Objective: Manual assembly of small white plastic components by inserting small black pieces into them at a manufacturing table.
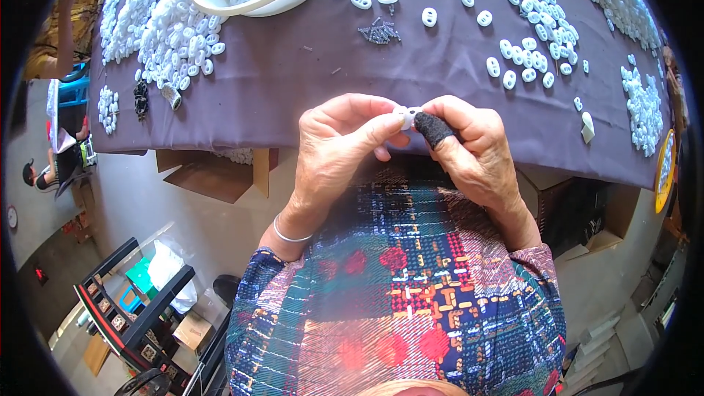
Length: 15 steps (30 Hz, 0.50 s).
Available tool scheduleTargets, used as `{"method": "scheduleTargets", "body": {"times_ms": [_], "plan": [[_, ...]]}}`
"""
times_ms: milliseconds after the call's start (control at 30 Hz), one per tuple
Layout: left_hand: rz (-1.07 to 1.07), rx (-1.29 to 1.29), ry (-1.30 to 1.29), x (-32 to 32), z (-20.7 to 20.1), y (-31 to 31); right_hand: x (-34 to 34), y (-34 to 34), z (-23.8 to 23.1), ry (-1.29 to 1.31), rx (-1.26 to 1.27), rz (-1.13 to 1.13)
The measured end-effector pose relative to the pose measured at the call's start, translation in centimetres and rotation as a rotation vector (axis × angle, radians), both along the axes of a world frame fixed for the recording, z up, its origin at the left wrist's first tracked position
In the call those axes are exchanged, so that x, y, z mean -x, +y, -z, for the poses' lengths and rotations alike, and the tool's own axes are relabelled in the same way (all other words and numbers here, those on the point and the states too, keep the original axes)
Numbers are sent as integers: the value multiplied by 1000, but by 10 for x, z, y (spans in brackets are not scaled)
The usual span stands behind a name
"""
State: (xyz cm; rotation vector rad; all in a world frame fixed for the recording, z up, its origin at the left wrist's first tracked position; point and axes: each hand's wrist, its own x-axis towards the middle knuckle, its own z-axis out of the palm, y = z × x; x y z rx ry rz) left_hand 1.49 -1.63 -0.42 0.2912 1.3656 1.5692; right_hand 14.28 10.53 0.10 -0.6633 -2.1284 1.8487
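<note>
Left hand (334,139) pinches a small white plastic piece (405,116) between thumb and fingertips, over the near edge of the purple-brown tablecloth (271,66). Right hand (473,147) closes on it from three o'clock, its thumb in a black cover (434,129); whether it also grips something smaller, I cannot tell. From the held piece, small dark metal bits (379,32) lie near twelve o'clock, a loose cluster of white pieces (543,31) at two, and a large white heap (176,40) at ten. A cream bowl (213,6) stands between ten and eleven.
</note>
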Motion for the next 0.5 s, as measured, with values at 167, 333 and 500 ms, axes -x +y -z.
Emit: {"method": "scheduleTargets", "body": {"times_ms": [167,333,500], "plan": [[-10,12,5,-1,-1,-1,1,0,3,31,-77,-19],[-8,7,32,0,0,-2,3,1,-2,-10,-26,-10],[-20,-8,17,0,1,-1,5,2,-6,-60,74,12]]}}
